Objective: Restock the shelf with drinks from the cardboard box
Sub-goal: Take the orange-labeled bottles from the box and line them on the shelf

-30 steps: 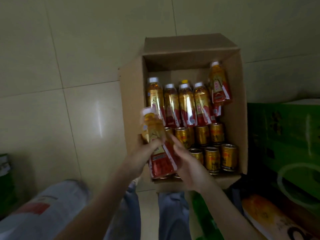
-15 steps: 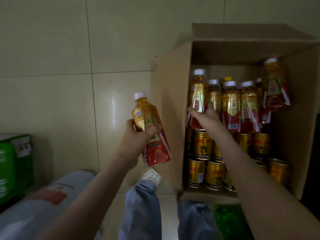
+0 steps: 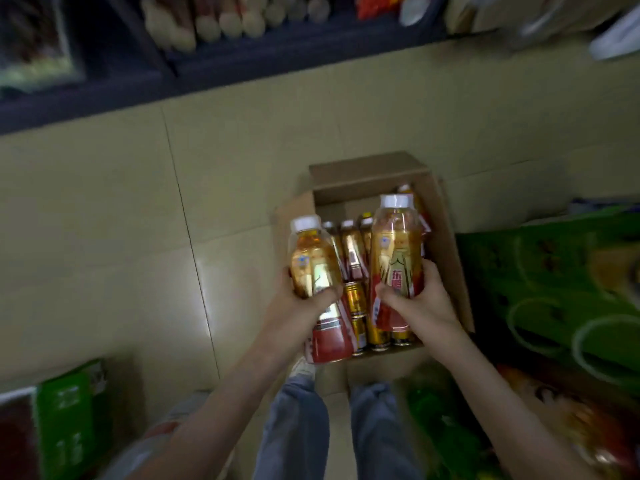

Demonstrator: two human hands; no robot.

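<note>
An open cardboard box (image 3: 450, 244) stands on the tiled floor in front of me, holding several gold-and-red tea bottles (image 3: 351, 247) at the back and several gold cans (image 3: 355, 299) in front. My left hand (image 3: 298, 310) grips one white-capped tea bottle (image 3: 311, 268) upright above the box's left side. My right hand (image 3: 420, 303) grips a second, identical bottle (image 3: 396, 251) upright above the box's middle. A dark shelf (image 3: 242, 60) with blurred goods runs along the top of the view.
Green cartons (image 3: 554, 289) lie right of the box, and a green pack (image 3: 69, 420) sits at the lower left. My jeans-clad legs (image 3: 298, 427) stand just behind the box. Bare beige tiles (image 3: 121, 254) stretch between box and shelf.
My right hand has lifted a second bottle out of the box. My left hand brought its bottle back beside it. My view rose and tilted toward the shelf.
</note>
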